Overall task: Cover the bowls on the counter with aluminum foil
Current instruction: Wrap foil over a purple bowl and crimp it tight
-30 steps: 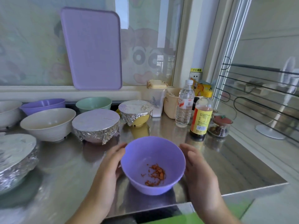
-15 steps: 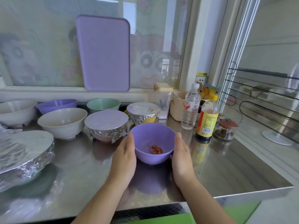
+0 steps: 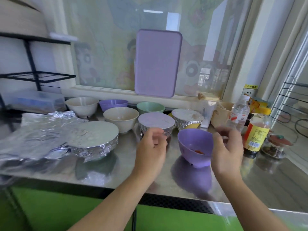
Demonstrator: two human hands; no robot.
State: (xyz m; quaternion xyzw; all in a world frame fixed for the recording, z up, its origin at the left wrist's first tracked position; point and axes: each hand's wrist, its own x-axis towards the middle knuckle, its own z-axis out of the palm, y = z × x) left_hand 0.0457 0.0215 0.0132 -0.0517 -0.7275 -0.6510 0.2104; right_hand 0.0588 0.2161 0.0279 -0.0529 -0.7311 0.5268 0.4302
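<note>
Though blurred in spots, steel bench (image 3: pixel 116 165) fills lower view, green cabinet front below. Purple board (image 3: pixel 158 63) upright against window behind. Loose foil sheet (image 3: pixel 38 130) crumpled at bench's left, touching big foil-covered dish (image 3: pixel 95 139). Behind, uncovered: two cream bowls (image 3: pixel 82 105) (image 3: pixel 121 117), small purple bowl (image 3: pixel 113 104), green bowl (image 3: pixel 150 107). Foil-covered: mid bowl (image 3: pixel 156 125), yellow bowl (image 3: pixel 187 120) just right of it. Uncovered purple bowl with red bits (image 3: pixel 195 145) near bench front, between hands, looks tilted, base touching bench. Left hand (image 3: pixel 150 150) just left of it, apart from it, fingers (image 3: pixel 157 132) loosely curled, holding nothing, in front of mid foil bowl. Right hand (image 3: pixel 227 150) just right of bowl, fingers (image 3: pixel 223 130) loosely curled, nothing gripped; contact with rim: cannot tell. At right: water bottle (image 3: pixel 240 112), sauce bottle (image 3: pixel 256 132), small jar (image 3: pixel 275 147), cream tub (image 3: pixel 220 114). Black rack (image 3: pixel 33 70) and clear box (image 3: pixel 33 101) far left.
</note>
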